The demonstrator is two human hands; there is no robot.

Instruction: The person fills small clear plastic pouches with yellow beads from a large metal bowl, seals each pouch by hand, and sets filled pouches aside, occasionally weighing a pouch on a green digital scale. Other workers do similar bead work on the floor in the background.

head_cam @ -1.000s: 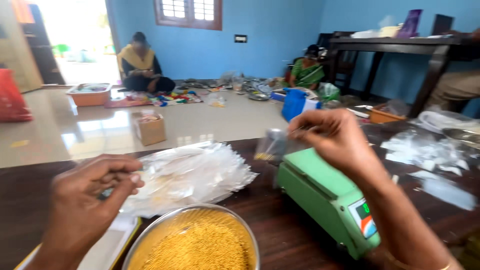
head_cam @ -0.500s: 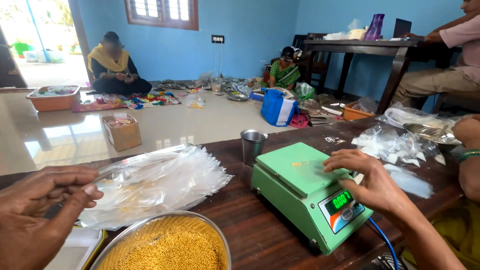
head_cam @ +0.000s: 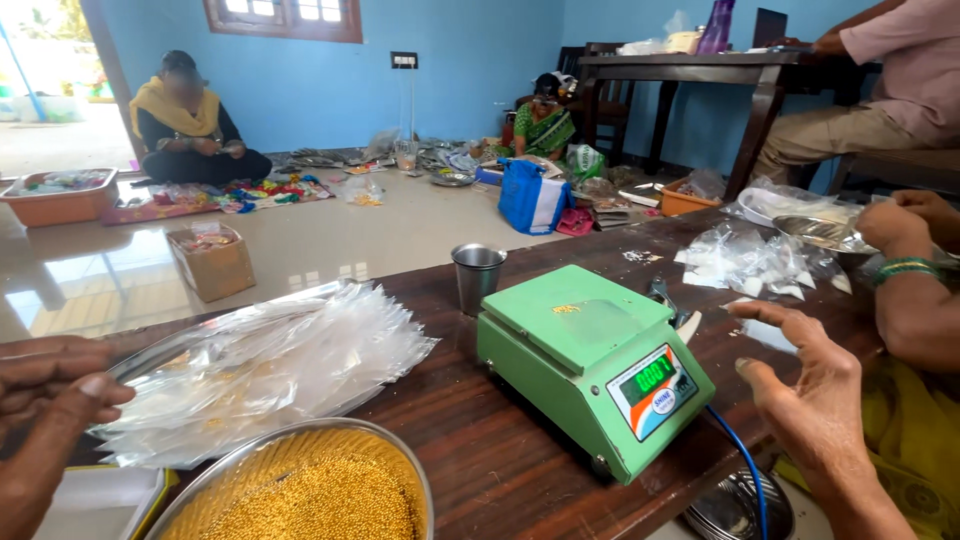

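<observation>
Right hand (head_cam: 815,400) has slid off the green plastic weighing scale (head_cam: 590,365) since half a second ago and now hangs just to its right, and the view has swung a bit so a co-worker's forearm with a green bangle (head_cam: 905,268) shows at the far right.

For weighing here, I'd say keep fingers off the platform so the lit display settles, and clear the few yellow grains sitting on top first.

That hand is open wide, fingers spread, palm facing the scale, holding nothing. Left hand (head_cam: 50,400) sits at the left edge, fingers curled in close, just touching the heap of clear plastic pouches (head_cam: 260,365) on a steel tray; can't tell if it's pinching one. Round steel bowl of tiny yellow beads (head_cam: 320,490) is right below that heap, and a small steel cup (head_cam: 477,277) stands behind the scale on the dark wooden table (head_cam: 470,450).
</observation>
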